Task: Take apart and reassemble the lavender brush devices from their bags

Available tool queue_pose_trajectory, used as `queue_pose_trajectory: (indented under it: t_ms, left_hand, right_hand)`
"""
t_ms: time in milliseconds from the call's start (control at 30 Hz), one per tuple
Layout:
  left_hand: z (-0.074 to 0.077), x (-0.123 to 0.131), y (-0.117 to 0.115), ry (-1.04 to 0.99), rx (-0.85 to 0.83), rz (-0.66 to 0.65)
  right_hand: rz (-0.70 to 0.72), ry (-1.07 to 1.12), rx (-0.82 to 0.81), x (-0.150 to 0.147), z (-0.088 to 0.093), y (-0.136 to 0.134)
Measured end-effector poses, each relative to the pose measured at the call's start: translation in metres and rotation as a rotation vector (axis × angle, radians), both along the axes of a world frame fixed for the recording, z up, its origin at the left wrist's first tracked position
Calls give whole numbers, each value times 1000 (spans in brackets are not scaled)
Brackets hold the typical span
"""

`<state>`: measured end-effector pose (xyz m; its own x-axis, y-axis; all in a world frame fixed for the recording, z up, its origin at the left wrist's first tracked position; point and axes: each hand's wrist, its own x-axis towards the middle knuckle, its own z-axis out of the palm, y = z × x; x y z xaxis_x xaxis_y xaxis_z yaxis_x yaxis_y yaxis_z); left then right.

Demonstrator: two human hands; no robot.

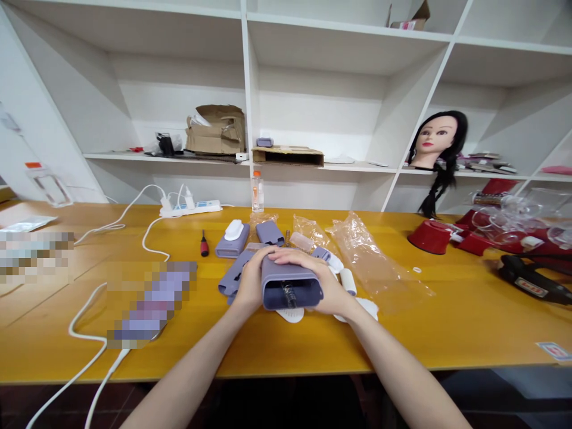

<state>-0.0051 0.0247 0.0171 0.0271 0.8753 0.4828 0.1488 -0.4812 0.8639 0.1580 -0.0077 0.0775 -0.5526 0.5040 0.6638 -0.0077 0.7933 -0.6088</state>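
Note:
Both hands grip a purple-grey plastic housing above the table. Its open end faces me, and a dark metal spring shows inside. My left hand wraps the left side, and my right hand holds the top and right side. Close behind lie more purple housing parts: a flat shell, a hollow piece and a block with a white oval part on top. A white roller and white flat pieces lie around and below the held housing.
Clear plastic bags spread to the right, and a red-black screwdriver lies left. A blurred phone-like device has white cables. Behind are a power strip and a bottle. Red items and a black tool sit right.

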Motion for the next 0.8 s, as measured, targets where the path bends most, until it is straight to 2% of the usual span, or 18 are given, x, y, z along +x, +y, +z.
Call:
queue_pose_trajectory:
  t_ms: [100, 167, 267, 333, 433, 567, 633, 800]
  left_hand:
    - [3, 2, -6, 7, 81, 36]
    - [7, 5, -11, 24, 65, 41]
    - [11, 12, -18, 12, -140, -55]
    - [12, 16, -21, -53, -270, -143]
    - [10, 20, -24, -111, -327, -232]
    - [8, 21, -27, -129, -371, -363]
    - [8, 20, -28, -153, -382, -401]
    - [12, 13, -28, -156, -423, -498]
  right_hand:
    - [-18, 2, -11, 3, -4, 3]
    - [-92, 81, -90, 5, -8, 8]
    - [-246, 349, -299, 6, -17, 20]
    - [-262, 480, -425, 7, -21, 28]
    - [-186, 554, -563, 8, -23, 32]
    - [-1, 542, -736, 7, -20, 25]
    - [57, 549, -761, 6, -19, 21]
    - [68, 546, -724, 8, -20, 18]
